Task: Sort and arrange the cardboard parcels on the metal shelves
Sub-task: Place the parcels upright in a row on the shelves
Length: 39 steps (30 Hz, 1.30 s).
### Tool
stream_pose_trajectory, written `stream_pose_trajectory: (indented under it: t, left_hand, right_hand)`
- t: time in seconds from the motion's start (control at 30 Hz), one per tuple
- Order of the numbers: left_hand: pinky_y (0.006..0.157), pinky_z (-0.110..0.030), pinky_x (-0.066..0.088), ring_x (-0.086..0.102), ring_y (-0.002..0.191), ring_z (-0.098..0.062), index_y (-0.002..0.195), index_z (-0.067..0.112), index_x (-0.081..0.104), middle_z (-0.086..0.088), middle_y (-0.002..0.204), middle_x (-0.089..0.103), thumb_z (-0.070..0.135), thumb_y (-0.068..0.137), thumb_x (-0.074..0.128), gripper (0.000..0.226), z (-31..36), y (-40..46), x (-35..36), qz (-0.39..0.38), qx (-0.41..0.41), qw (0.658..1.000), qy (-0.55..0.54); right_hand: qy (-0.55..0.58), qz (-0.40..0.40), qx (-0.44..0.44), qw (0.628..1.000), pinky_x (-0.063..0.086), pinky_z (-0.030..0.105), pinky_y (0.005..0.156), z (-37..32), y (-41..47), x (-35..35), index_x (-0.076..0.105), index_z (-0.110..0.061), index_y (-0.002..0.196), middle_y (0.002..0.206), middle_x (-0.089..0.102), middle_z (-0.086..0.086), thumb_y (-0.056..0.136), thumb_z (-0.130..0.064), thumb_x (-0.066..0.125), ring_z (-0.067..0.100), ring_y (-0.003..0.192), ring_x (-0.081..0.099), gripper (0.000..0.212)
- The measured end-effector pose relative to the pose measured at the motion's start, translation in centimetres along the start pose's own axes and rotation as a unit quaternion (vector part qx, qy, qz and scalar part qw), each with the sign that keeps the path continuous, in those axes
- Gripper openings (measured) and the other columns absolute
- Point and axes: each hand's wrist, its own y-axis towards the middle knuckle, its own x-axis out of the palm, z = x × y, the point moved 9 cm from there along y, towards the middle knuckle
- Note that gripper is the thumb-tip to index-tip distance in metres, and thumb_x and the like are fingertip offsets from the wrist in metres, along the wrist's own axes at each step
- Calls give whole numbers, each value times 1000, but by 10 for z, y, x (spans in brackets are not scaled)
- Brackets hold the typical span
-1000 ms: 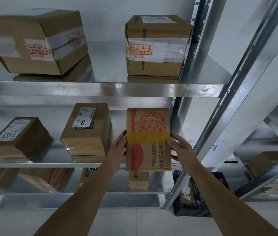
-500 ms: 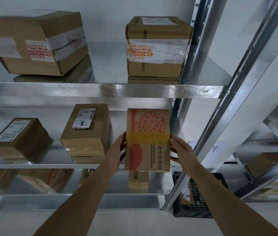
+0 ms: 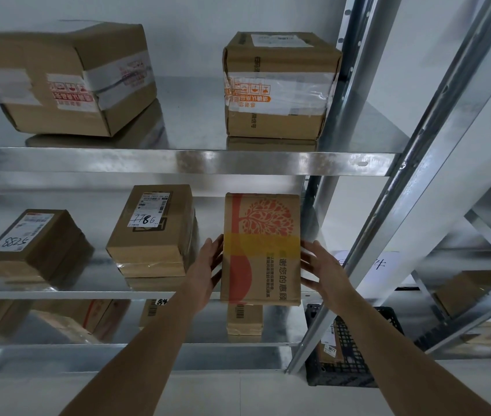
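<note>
Tree-printed parcel [image 3: 260,250] stands at the middle shelf's [image 3: 58,295] near edge, right of a labelled parcel [image 3: 151,232], left hand [image 3: 208,265] and right hand [image 3: 323,268] flat-fingered against its sides, seemingly squaring it.

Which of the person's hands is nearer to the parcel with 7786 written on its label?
Left. The left hand lies between the 7786 parcel and the tree-printed parcel, just right of the former. The right hand is beyond the tree-printed parcel's far side.
</note>
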Motion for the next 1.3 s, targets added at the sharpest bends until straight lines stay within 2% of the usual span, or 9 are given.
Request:
stream_pose_trajectory:
  t: [0.17,0.37,0.5,0.6,0.73,0.87,0.97,1.13,1.3]
  left_hand:
    - [97,-34,53,66,116,-10,123,40,62,8,128,70,44,99,54,26,10,-7,11,-23,18,999,31]
    - [102,-54,53,66,119,-32,137,27,57,-6,127,70,24,71,88,74,12,-5,6,-37,47,998,26]
    - [105,-55,51,67,119,-33,134,19,62,-13,127,70,23,76,87,62,10,-5,7,-56,33,998,11]
    - [106,-54,50,65,122,-33,137,21,61,-14,130,68,25,79,82,62,13,-6,10,-57,38,998,15]
    - [110,-44,47,55,129,-20,154,29,41,2,141,57,14,100,62,59,21,-4,9,-4,70,994,86]
    - [108,-46,47,59,117,-12,142,39,53,4,137,61,35,109,43,35,19,-8,22,7,15,996,87]
    - [109,-46,42,57,107,-5,116,44,61,12,118,63,54,103,40,26,15,-12,29,-12,-23,996,80]
    - [119,-55,33,46,138,-20,123,44,59,7,137,59,71,85,43,48,3,-12,29,-37,-54,995,76]
    - [119,-54,35,48,137,-26,113,43,58,2,130,61,72,95,34,41,-1,-8,25,-10,-75,994,84]
  right_hand:
    - [-27,-2,-17,999,56,36,81,0,0,-1,66,-24,122,106,78,-6,109,-32,43,11,100,72,28]
    - [-57,2,-71,996,51,8,67,-14,-5,3,60,-27,109,100,67,-14,102,-13,57,2,83,67,16]
    - [-47,-98,-6,994,55,19,73,-7,-11,17,49,-28,122,107,63,-15,63,-64,76,0,85,68,74]
    - [-35,-100,26,994,58,44,94,2,-5,12,45,-27,144,128,68,-6,56,-70,85,16,113,67,106]
    - [-2,-54,5,999,56,47,95,-1,3,1,51,-28,136,129,66,-1,80,-48,74,22,114,65,64]
    - [-10,-49,-22,999,59,35,80,-5,6,3,58,-27,127,118,71,-2,97,-37,61,21,107,70,32]
    - [-8,-44,-31,998,59,33,75,-9,5,4,61,-22,122,110,75,0,98,-37,58,18,98,74,29]
    - [-19,-62,-27,997,60,33,77,-8,3,7,61,-26,125,107,76,-4,100,-34,56,16,97,75,26]
    - [-43,-72,-26,996,58,39,87,-7,3,13,61,-26,129,114,74,-1,95,-40,59,19,106,72,36]
